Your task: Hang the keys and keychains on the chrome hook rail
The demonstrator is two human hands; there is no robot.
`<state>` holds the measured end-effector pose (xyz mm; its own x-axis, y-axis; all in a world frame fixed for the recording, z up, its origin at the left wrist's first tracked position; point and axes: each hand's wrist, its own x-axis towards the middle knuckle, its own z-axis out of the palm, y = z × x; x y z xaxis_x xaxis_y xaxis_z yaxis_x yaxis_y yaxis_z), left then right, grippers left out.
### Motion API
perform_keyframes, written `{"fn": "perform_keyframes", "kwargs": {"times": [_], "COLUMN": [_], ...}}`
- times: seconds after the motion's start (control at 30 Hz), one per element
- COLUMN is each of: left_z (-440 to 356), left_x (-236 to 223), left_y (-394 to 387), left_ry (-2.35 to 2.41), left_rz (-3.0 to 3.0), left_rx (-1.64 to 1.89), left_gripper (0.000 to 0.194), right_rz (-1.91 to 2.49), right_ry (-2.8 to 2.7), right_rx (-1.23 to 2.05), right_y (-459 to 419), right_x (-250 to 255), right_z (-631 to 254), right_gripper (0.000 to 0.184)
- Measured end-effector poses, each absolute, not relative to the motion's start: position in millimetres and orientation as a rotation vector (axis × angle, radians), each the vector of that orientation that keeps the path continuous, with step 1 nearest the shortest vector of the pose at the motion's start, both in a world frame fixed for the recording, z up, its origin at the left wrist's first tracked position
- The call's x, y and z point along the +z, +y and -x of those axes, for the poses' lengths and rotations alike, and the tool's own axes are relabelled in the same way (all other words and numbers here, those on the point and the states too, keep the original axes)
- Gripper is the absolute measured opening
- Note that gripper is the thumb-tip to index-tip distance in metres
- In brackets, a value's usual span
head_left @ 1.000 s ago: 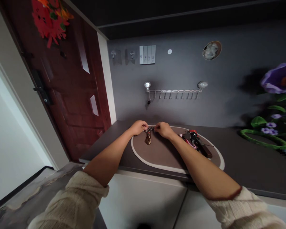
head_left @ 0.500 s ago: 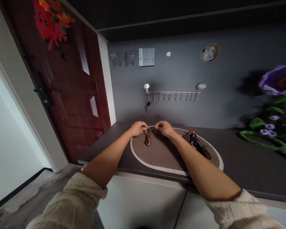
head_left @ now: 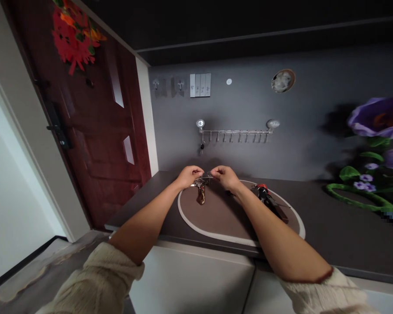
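Above the brown mat (head_left: 222,218), my left hand (head_left: 189,176) is closed in a pinch on a bunch of keys (head_left: 199,183). A brown patterned fob (head_left: 201,195) hangs from the bunch. Close to its right, my right hand (head_left: 225,176) pinches a thin metal key ring (head_left: 209,174). A dark piece shows partly under the right hand, too hidden to name. Beyond my right forearm, another bunch with a red tag and dark straps (head_left: 268,198) lies on the mat.
On the grey wall is a hook rail (head_left: 237,131) with a small key (head_left: 201,148) on its left end. Purple artificial flowers (head_left: 376,117) stand at the right of the dark counter (head_left: 317,231). A dark red door (head_left: 101,131) is at the left.
Both hands stay close together over the mat. The thin ring now shows between my fingertips, and a dark piece has appeared under my right hand. The view has tilted slightly upward.
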<state>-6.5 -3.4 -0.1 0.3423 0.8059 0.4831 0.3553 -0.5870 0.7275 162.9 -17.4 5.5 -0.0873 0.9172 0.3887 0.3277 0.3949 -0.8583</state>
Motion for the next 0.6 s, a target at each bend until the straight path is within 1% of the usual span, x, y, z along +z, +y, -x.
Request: {"fn": "perform_keyframes", "kwargs": {"times": [0.17, 0.33, 0.6], "left_z": [2.2, -0.7, -4.7], "left_x": [6.5, 8.0, 9.6], "left_y": [-11.4, -16.1, -17.0], "left_ry": [0.945, 0.828, 0.770], "left_rz": [-1.987, -1.893, -1.777], "left_rx": [1.245, 1.235, 1.288], "left_gripper": [0.025, 0.032, 0.030], "right_rz": [0.981, 0.891, 0.834], "right_ry": [-1.551, -1.494, -1.428], "right_rx": [0.899, 0.999, 1.062], "right_y": [-25.0, -29.5, -30.6], "right_x": [12.8, 16.8, 17.2], "right_z": [-158.5, -155.6, -153.1], "right_gripper": [0.006, 0.014, 0.021]}}
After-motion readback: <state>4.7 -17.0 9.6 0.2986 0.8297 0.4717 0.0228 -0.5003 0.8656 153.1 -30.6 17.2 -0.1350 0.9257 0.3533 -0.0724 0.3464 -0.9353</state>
